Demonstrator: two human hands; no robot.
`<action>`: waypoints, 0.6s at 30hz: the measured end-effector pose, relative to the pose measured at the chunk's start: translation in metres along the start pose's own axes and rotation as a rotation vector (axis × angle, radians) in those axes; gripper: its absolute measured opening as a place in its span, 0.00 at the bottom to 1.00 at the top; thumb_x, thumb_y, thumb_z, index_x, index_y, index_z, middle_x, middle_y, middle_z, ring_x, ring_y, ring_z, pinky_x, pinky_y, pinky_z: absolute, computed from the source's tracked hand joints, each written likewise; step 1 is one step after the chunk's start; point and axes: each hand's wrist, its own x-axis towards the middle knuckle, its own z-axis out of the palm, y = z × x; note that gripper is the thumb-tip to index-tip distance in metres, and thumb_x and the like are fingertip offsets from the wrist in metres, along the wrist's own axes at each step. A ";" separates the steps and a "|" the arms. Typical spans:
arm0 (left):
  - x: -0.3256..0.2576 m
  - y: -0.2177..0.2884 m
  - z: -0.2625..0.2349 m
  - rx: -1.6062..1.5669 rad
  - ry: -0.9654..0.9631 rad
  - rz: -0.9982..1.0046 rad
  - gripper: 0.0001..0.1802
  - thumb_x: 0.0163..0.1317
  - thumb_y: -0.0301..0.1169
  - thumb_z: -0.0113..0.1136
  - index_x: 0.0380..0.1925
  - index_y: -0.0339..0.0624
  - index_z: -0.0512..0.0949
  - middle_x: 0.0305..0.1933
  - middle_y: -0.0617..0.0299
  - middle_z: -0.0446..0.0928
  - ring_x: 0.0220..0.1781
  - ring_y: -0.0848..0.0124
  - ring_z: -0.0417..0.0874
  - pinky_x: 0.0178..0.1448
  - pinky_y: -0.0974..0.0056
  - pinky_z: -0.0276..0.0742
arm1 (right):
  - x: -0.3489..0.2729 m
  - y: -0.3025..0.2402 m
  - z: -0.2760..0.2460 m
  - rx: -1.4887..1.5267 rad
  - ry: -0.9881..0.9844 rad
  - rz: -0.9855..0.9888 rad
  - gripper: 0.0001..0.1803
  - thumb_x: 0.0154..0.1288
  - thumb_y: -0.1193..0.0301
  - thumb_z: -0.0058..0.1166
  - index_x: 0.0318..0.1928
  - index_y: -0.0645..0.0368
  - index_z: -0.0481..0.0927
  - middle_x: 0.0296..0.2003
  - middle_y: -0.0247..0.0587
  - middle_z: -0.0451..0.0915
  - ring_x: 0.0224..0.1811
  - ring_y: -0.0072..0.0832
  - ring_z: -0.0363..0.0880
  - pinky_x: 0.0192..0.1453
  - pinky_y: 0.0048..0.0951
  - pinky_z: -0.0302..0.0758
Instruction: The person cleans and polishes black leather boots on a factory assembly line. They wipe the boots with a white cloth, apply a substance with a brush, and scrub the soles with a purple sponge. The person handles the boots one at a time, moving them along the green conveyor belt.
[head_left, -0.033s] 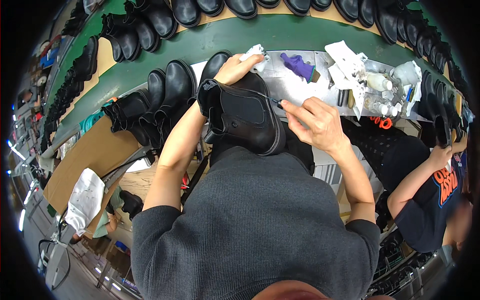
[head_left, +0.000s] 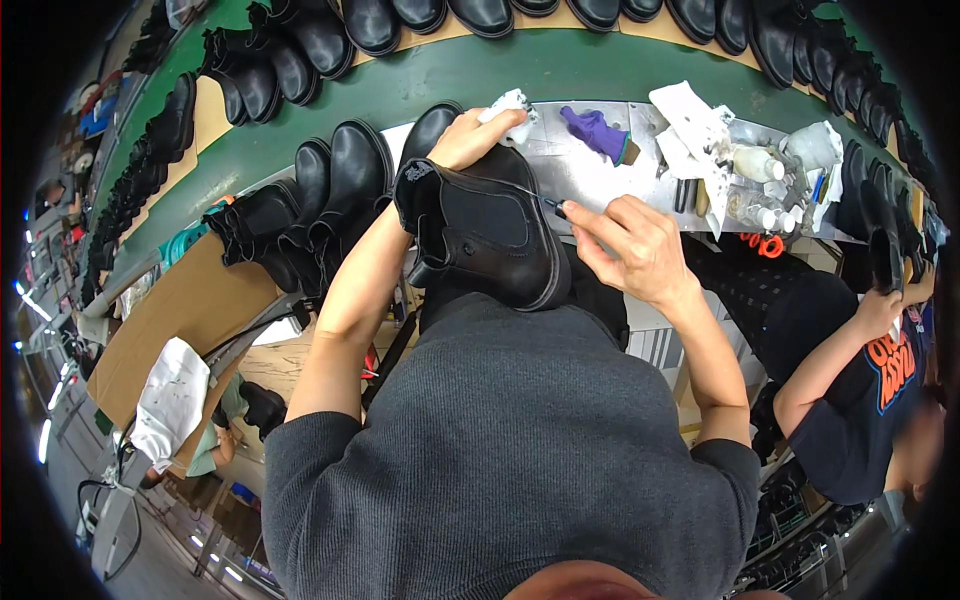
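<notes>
A black ankle boot with an elastic side panel lies tilted against my lap at the bench's near edge. My left hand is closed on a crumpled white cloth with black stains, at the far side of the boot. My right hand pinches a slim tool with a dark handle and a thin metal tip. That tip touches or nearly touches the boot's upper beside the elastic panel; I cannot tell which. Several more black boots stand just left of my left hand.
To the right on the metal bench top lie a purple cloth, stained white cloths, plastic bottles and orange-handled scissors. Rows of black boots line the green conveyor. A co-worker holds a boot at the right.
</notes>
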 end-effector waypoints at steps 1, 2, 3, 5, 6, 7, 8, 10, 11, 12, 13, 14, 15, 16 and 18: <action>0.000 -0.001 0.000 -0.008 0.002 0.001 0.21 0.63 0.46 0.52 0.33 0.37 0.78 0.29 0.65 0.76 0.31 0.76 0.73 0.36 0.71 0.66 | -0.001 -0.001 -0.001 0.003 0.001 0.010 0.18 0.46 0.78 0.64 0.42 0.53 0.84 0.17 0.31 0.69 0.18 0.25 0.70 0.20 0.28 0.70; 0.000 -0.001 0.000 -0.016 0.003 0.003 0.20 0.63 0.46 0.52 0.33 0.37 0.78 0.29 0.65 0.76 0.30 0.76 0.73 0.35 0.71 0.66 | -0.002 -0.002 -0.002 0.006 0.003 0.021 0.18 0.46 0.78 0.64 0.42 0.53 0.84 0.17 0.31 0.69 0.18 0.25 0.70 0.20 0.28 0.69; 0.000 -0.001 0.000 -0.025 0.005 0.005 0.20 0.63 0.46 0.52 0.33 0.37 0.78 0.29 0.65 0.76 0.30 0.76 0.73 0.35 0.71 0.66 | -0.003 -0.002 -0.003 0.009 0.005 0.031 0.18 0.46 0.78 0.64 0.42 0.53 0.84 0.17 0.31 0.69 0.18 0.25 0.70 0.20 0.28 0.69; 0.002 -0.004 0.000 -0.036 0.017 -0.028 0.20 0.63 0.46 0.53 0.33 0.37 0.78 0.28 0.64 0.76 0.29 0.76 0.73 0.35 0.71 0.67 | -0.007 -0.003 -0.001 0.016 0.013 0.058 0.18 0.46 0.78 0.64 0.42 0.53 0.84 0.17 0.31 0.68 0.17 0.25 0.69 0.20 0.28 0.69; 0.003 -0.004 0.000 -0.043 0.022 -0.044 0.20 0.63 0.46 0.53 0.33 0.37 0.78 0.28 0.64 0.76 0.29 0.76 0.74 0.34 0.71 0.67 | -0.009 -0.004 0.000 0.018 0.017 0.072 0.18 0.46 0.78 0.64 0.42 0.53 0.84 0.17 0.31 0.68 0.17 0.25 0.69 0.20 0.28 0.69; 0.003 -0.004 0.000 -0.046 0.019 -0.042 0.20 0.63 0.46 0.53 0.33 0.37 0.78 0.28 0.64 0.76 0.29 0.76 0.74 0.35 0.71 0.67 | -0.011 -0.005 0.001 0.013 0.020 0.086 0.18 0.46 0.77 0.65 0.42 0.52 0.84 0.17 0.31 0.67 0.18 0.25 0.69 0.20 0.28 0.69; 0.002 -0.004 -0.001 -0.050 0.015 -0.040 0.21 0.63 0.46 0.53 0.33 0.37 0.78 0.28 0.64 0.76 0.29 0.76 0.74 0.35 0.71 0.67 | -0.013 -0.007 0.002 0.008 0.024 0.099 0.18 0.47 0.75 0.65 0.43 0.51 0.83 0.17 0.30 0.67 0.18 0.25 0.70 0.19 0.28 0.69; 0.001 -0.002 -0.001 -0.059 0.018 -0.055 0.21 0.63 0.46 0.53 0.33 0.37 0.79 0.28 0.64 0.77 0.29 0.76 0.74 0.35 0.71 0.67 | -0.016 -0.009 0.002 -0.003 0.024 0.121 0.18 0.47 0.74 0.65 0.43 0.50 0.83 0.18 0.30 0.67 0.19 0.25 0.71 0.19 0.28 0.69; 0.000 0.000 0.000 -0.065 0.022 -0.072 0.21 0.63 0.46 0.53 0.33 0.37 0.79 0.28 0.64 0.77 0.29 0.76 0.74 0.35 0.71 0.67 | -0.017 -0.011 0.002 -0.010 0.020 0.130 0.18 0.47 0.74 0.65 0.43 0.50 0.83 0.18 0.30 0.67 0.19 0.25 0.71 0.19 0.28 0.69; -0.001 0.000 0.000 -0.072 0.027 -0.090 0.21 0.63 0.46 0.53 0.33 0.36 0.79 0.28 0.64 0.77 0.30 0.76 0.75 0.35 0.71 0.67 | -0.019 -0.012 0.002 -0.016 0.015 0.139 0.18 0.47 0.74 0.65 0.43 0.50 0.83 0.18 0.30 0.67 0.19 0.25 0.71 0.19 0.28 0.69; -0.001 0.000 -0.001 -0.061 0.031 -0.085 0.21 0.63 0.46 0.53 0.33 0.36 0.79 0.28 0.64 0.77 0.30 0.76 0.75 0.36 0.71 0.68 | -0.020 -0.013 0.001 -0.006 0.009 0.151 0.19 0.47 0.75 0.65 0.44 0.50 0.83 0.18 0.30 0.67 0.19 0.25 0.71 0.19 0.28 0.69; -0.001 0.000 -0.001 -0.051 0.034 -0.080 0.21 0.63 0.46 0.53 0.33 0.36 0.79 0.28 0.63 0.77 0.30 0.76 0.75 0.36 0.71 0.68 | -0.022 -0.015 0.001 0.004 0.002 0.162 0.19 0.48 0.75 0.65 0.44 0.50 0.83 0.18 0.30 0.67 0.19 0.25 0.71 0.20 0.28 0.69; -0.002 0.000 -0.002 -0.041 0.039 -0.076 0.21 0.63 0.46 0.53 0.33 0.36 0.79 0.28 0.63 0.77 0.30 0.75 0.75 0.36 0.71 0.68 | -0.023 -0.016 0.000 0.014 -0.004 0.173 0.20 0.48 0.75 0.65 0.45 0.49 0.83 0.19 0.30 0.68 0.19 0.25 0.71 0.20 0.28 0.69; -0.001 -0.001 -0.002 -0.035 0.042 -0.068 0.21 0.63 0.46 0.53 0.33 0.37 0.79 0.28 0.63 0.77 0.29 0.75 0.75 0.36 0.71 0.68 | -0.024 -0.016 -0.001 0.028 0.002 0.173 0.20 0.48 0.75 0.65 0.46 0.49 0.83 0.19 0.30 0.68 0.19 0.25 0.71 0.20 0.27 0.69; -0.001 -0.002 -0.003 -0.022 0.050 -0.053 0.21 0.63 0.46 0.53 0.32 0.37 0.78 0.28 0.63 0.77 0.29 0.75 0.75 0.36 0.71 0.68 | -0.026 -0.015 -0.003 0.059 0.014 0.171 0.22 0.48 0.75 0.65 0.47 0.48 0.83 0.19 0.30 0.68 0.20 0.25 0.70 0.21 0.27 0.70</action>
